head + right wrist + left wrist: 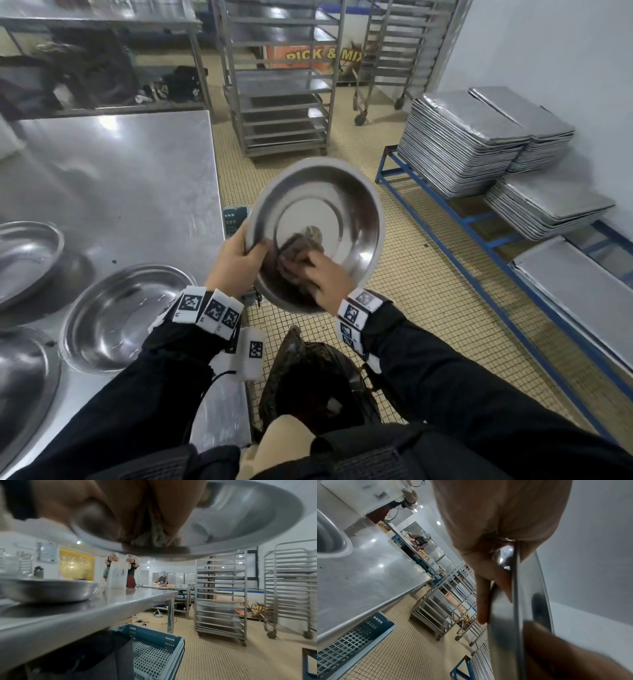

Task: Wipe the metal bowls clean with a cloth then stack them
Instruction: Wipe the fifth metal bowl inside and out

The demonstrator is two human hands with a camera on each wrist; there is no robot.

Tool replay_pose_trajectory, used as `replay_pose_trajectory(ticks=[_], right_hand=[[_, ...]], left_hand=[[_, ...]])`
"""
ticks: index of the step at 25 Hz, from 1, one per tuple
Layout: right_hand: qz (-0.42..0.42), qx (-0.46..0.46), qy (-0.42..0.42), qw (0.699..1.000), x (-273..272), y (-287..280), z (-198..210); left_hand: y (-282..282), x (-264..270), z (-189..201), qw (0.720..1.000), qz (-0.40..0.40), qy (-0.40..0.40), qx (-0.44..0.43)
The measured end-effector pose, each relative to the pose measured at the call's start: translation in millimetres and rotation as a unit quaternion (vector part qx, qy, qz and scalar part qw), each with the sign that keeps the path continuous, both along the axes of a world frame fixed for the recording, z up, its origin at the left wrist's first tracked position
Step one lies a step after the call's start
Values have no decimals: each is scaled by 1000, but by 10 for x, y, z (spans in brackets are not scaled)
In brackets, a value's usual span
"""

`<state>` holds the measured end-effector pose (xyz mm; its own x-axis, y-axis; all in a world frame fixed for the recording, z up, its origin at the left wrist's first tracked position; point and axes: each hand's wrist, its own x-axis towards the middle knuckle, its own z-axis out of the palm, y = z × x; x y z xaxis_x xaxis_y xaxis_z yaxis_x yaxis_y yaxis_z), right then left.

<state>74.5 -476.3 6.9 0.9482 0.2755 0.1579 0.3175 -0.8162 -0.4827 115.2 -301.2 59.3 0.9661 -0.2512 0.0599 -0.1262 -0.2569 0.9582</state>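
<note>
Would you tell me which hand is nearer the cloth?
Right. The right hand presses the cloth inside the bowl; the left hand grips the bowl's rim beside it.

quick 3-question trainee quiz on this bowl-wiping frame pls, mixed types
1. True or false: the held bowl rests on the table.
2. Which hand presses the cloth inside the bowl? A left hand B right hand
3. Fill in: bowls lying on the table in the head view: ___.

Key: 1 false, it is held over the floor; 2 B, the left hand grips the rim; 3 three, none stacked.
</note>
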Motion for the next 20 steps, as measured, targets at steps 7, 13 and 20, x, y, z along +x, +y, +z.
replay_pose_trajectory(ticks=[7, 13, 20], right_hand=[[-65, 79, 35, 994, -107, -237, 252], [-174, 100, -123, 972, 577, -444, 510], [-69, 32, 19, 997, 243, -254, 135]], left_hand=[[62, 78, -5, 996, 45, -32, 76], [-21, 154, -49, 996, 60, -23, 65], [-191, 221, 132, 991, 103, -61, 56]])
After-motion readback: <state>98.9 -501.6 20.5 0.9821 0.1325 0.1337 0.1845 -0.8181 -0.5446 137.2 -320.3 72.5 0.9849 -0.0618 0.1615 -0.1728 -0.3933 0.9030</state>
